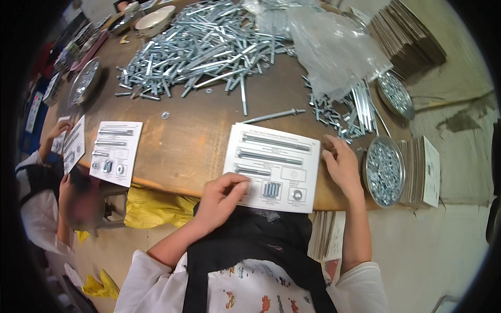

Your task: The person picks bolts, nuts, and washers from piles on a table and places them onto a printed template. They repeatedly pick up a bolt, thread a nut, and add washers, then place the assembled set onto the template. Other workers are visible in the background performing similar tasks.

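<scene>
- While the printed card lay at the near edge of the counter, its top faced the bolt pile; the pictured bolts ran lengthwise left-right, dipping rightward.
- Left hand hid its lower-left part, fingers bunched narrow; couldn't tell if they pinched it.
- Right hand sat beside it, fingers loosely apart.
- Plastic bag blurred whatever was underneath.

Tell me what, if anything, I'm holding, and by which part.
Left hand overlaps the printed card at its lower left; gripping can't be told. Right hand holds nothing visible.
</scene>
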The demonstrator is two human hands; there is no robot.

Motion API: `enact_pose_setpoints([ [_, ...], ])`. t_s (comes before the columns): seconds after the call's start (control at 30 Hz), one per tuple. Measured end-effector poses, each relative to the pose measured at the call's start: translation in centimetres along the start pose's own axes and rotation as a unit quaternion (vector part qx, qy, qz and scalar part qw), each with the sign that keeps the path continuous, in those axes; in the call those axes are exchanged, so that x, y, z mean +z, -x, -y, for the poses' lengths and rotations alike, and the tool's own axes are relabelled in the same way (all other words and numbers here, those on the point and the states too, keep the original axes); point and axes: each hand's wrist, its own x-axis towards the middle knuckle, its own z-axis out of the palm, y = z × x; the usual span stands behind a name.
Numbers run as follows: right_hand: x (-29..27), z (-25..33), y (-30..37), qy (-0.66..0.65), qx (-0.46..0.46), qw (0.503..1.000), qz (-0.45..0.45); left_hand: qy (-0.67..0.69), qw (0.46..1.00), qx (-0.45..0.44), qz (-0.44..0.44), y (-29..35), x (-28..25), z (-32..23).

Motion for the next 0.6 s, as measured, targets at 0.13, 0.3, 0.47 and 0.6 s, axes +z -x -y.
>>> enact_pose_setpoints([
  [0.13, 2.6, -0.1, -2.4, 0.101, -0.033, 0.994, 0.018, -0.196, 0.972, 0.006, -0.129, 2.7, -3.9, 2.8],
  [0.3, 3.1, 0.4, -2.3, 0.109, -0.005, 0.994, 0.002, -0.077, 0.985, -0.1, -0.118, 4.1, -3.9, 4.1],
  [0.47, 2.3, -1.0, -1.5, 0.016, 0.041, 0.999, -0.006, -0.021, 0.986, -0.127, -0.104, 3.9, -4.1, 4.3],
  [0.6, 2.0, 0.0, -1.0, -0.046, 0.094, 0.994, 0.023, 0.069, 0.973, -0.206, -0.077, 4.4, -5.2, 4.1],
])
